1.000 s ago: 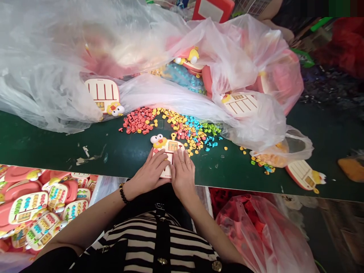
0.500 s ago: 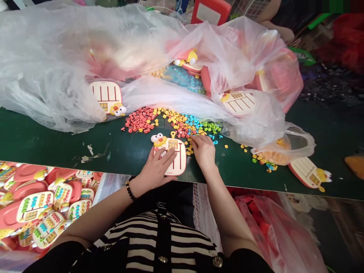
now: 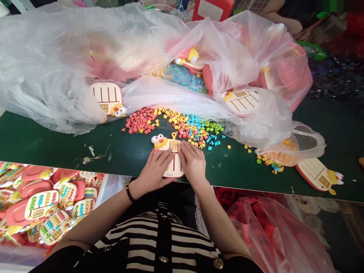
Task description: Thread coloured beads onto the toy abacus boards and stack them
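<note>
A cream board with a pink rim and a duck head point(image 3: 173, 172) lies on the green table in front of me. My left hand point(image 3: 156, 167) rests on its left side, fingers spread over the slots. My right hand point(image 3: 194, 162) is on its right part, fingers close together with the tips near the top of a slot; whatever may be under them is hidden. Just beyond the board are small red pieces point(image 3: 140, 121), yellow pieces point(image 3: 173, 116), blue pieces point(image 3: 193, 121) and green pieces point(image 3: 214, 126) in a loose heap.
Clear plastic bags point(image 3: 51, 72) cover the far side of the green table point(image 3: 65, 148). More boards lie at left point(image 3: 105, 96) and right point(image 3: 314, 174). Filled boards point(image 3: 42, 204) fill a container at lower left. A person's arm point(image 3: 287, 22) shows at upper right.
My right hand has moved from the loose pieces toward me and left, onto the board. My left hand stays on the board. The view has shifted slightly.
</note>
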A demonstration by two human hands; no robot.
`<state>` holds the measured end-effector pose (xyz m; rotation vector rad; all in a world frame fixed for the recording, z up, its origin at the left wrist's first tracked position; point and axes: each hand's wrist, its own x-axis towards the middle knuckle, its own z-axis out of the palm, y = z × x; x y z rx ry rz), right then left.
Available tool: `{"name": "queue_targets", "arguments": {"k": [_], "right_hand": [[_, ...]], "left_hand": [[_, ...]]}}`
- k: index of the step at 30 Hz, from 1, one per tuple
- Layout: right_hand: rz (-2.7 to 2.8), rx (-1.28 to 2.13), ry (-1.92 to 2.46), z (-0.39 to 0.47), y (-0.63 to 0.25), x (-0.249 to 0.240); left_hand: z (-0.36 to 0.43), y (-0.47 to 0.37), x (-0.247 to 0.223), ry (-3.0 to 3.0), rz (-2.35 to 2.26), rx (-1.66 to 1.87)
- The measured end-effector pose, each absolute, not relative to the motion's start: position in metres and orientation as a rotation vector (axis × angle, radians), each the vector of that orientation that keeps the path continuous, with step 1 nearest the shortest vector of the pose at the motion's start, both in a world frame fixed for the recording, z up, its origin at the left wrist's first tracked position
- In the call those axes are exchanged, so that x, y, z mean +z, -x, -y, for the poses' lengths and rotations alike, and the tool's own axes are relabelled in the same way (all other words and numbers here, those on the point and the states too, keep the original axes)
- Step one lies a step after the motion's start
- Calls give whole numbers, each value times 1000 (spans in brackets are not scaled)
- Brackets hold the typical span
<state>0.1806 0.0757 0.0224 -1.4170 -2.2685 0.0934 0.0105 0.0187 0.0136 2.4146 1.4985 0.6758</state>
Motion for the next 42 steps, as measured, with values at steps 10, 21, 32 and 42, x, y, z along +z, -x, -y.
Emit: {"name": "queue_targets", "arguments": {"k": [10, 21, 32, 42], "right_hand": [[2391, 178, 1429, -68, -176, 28], [2474, 581, 1042, -48, -169, 36], [1870, 188, 1612, -108, -234, 18], [1868, 349, 1428, -102, -172, 20]], "left_hand": [[-17, -9, 11, -2434, -1472, 715], [-18, -10, 9, -2366, -1487, 904], [-19, -7, 11, -2372, -1460, 785], [-20, -9, 12, -2293, -1512, 783]]}}
